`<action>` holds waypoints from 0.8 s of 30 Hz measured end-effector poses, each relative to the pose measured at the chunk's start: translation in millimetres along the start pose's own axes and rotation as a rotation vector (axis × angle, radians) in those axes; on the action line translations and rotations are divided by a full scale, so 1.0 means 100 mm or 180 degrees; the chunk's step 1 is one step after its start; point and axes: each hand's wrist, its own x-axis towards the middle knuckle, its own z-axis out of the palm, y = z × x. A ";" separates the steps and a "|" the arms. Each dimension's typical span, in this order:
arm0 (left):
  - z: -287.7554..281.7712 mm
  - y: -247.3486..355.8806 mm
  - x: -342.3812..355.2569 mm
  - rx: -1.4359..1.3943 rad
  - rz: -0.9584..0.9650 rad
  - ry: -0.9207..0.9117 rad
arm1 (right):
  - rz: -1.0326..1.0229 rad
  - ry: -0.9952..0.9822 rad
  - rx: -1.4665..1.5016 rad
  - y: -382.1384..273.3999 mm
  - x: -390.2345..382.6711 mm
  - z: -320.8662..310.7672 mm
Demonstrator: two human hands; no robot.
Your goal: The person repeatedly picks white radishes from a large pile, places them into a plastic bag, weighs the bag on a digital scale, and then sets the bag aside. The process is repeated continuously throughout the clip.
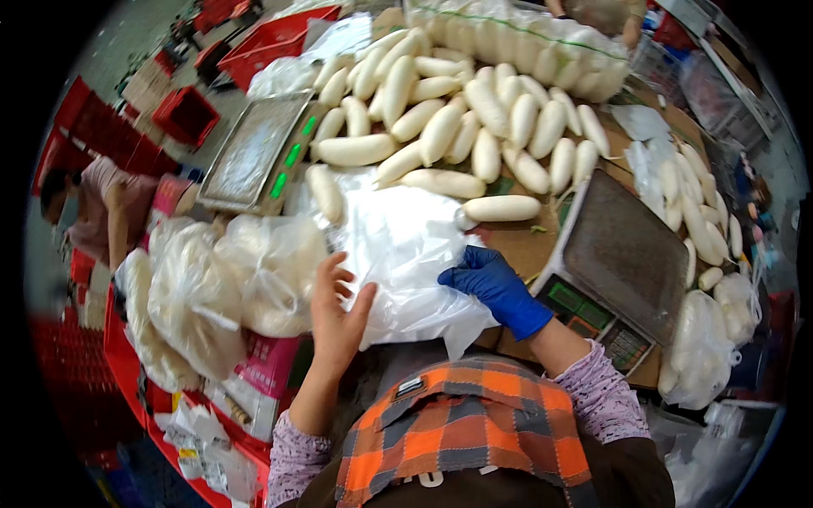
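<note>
My right hand (pixel 501 292), in a blue glove, pinches the edge of a white plastic bag (pixel 396 254) on top of a loose stack of such bags in front of me. Bare and with its fingers apart, my left hand (pixel 337 317) hovers at the left edge of the same stack, holding nothing. A big heap of white radishes (pixel 442 131) lies just beyond the bags. One single radish (pixel 502 209) rests sideways close above my gloved hand.
A scale (pixel 627 254) stands at the right, another scale (pixel 254 161) at the left with green displays. Filled bags (pixel 199 296) crowd the left, beside a red crate (pixel 127 372). More radishes (pixel 699 212) lie far right. Another person (pixel 114 203) is at the left.
</note>
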 end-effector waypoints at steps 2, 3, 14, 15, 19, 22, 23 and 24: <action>0.10 0.10 0.00 0.0516 0.0580 0.0314 | -0.0045 0.0393 0.0032 -0.28 -0.25 -0.08; 0.18 0.19 0.02 0.0615 0.0837 0.0395 | -0.0217 0.0539 0.0330 -0.38 -0.39 -0.17; 1.85 1.80 -0.20 -0.2273 0.0211 -0.3142 | -0.2016 0.1446 -0.1596 -0.29 -1.68 -1.27; 1.88 1.88 -0.22 -0.2476 -0.0062 -0.3430 | -0.1813 0.1251 -0.1186 -0.27 -1.78 -1.36; 2.32 2.07 -0.23 -0.2556 -0.0397 -0.2994 | -0.1926 0.1364 -0.2172 -0.68 -2.32 -2.08; 2.51 2.03 -0.16 -0.0512 0.1526 -0.2063 | -0.1116 0.2620 -0.3134 -0.79 -2.75 -2.74; 2.57 2.11 -0.16 0.0222 0.2133 -0.1715 | -0.0705 0.2976 -0.2060 -0.84 -2.91 -2.94; 2.62 2.11 -0.16 0.0545 0.2324 -0.1515 | -0.0941 0.3170 -0.2633 -0.75 -3.09 -3.31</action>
